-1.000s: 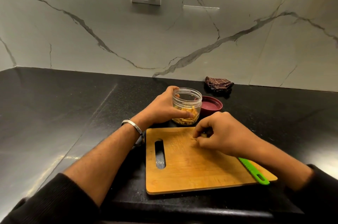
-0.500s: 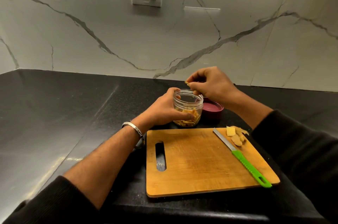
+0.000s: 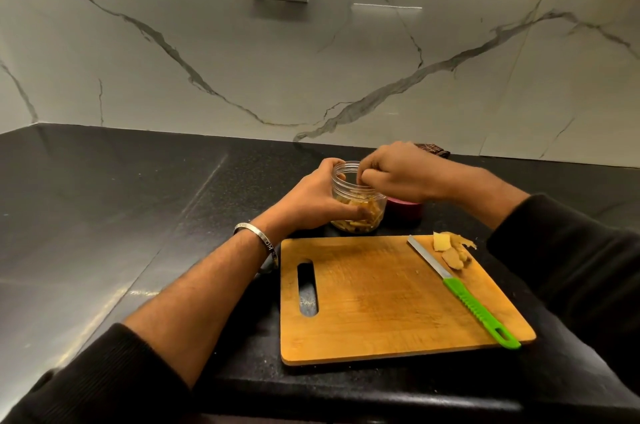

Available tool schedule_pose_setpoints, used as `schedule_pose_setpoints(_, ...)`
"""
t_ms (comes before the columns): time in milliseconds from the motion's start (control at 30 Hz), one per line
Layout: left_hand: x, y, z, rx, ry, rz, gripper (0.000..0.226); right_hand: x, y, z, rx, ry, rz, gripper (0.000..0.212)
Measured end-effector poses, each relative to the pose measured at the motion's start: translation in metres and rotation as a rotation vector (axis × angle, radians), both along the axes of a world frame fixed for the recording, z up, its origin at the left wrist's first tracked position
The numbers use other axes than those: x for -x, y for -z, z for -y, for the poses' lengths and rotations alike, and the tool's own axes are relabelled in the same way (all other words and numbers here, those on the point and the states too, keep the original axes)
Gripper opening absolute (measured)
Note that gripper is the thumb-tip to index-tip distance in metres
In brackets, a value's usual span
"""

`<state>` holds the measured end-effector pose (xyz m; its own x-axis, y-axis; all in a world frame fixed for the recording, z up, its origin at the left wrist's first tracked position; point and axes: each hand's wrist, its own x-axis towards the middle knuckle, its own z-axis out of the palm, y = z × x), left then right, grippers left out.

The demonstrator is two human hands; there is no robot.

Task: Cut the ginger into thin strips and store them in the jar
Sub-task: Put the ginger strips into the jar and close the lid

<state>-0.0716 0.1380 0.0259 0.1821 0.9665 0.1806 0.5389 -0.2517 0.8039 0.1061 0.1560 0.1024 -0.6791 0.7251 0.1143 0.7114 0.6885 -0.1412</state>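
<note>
Right hand [image 3: 398,174] hides most of the lid [image 3: 405,210] and cloth [image 3: 433,149]; whether its fingertips hold anything at the jar [image 3: 358,205] mouth is unclear.

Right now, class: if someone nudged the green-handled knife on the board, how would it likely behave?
The green-handled knife lies flat on the wooden cutting board, so it would probably slide rather than roll. Its slim blade and plastic-looking handle suggest it is light.
</note>
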Motion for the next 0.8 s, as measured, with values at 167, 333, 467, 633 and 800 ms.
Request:
schedule_pose_setpoints(167,0.0,-0.001,0.001,-0.013,-0.004,-0.012,0.091,0.007,0.007,0.004,0.132,-0.025,0.101,0.042)
schedule_pose_setpoints(333,-0.001,0.0,0.001,-0.014,-0.017,-0.003,0.09,-0.004,0.019,-0.006,-0.003,-0.064,-0.319,0.037)
schedule_pose_setpoints(467,-0.002,0.0,-0.001,-0.017,-0.023,-0.015,0.098,-0.018,0.02,-0.025,-0.154,0.119,-0.588,0.023)
schedule_pose_setpoints(633,-0.002,0.0,-0.002,-0.013,-0.025,-0.043,0.101,-0.039,0.025,-0.053,0.273,0.415,-0.512,0.042)
schedule_pose_setpoints(800,-0.001,0.0,-0.002,-0.008,-0.018,-0.052,0.102,-0.053,0.032,-0.061,0.625,0.367,-0.157,0.109)
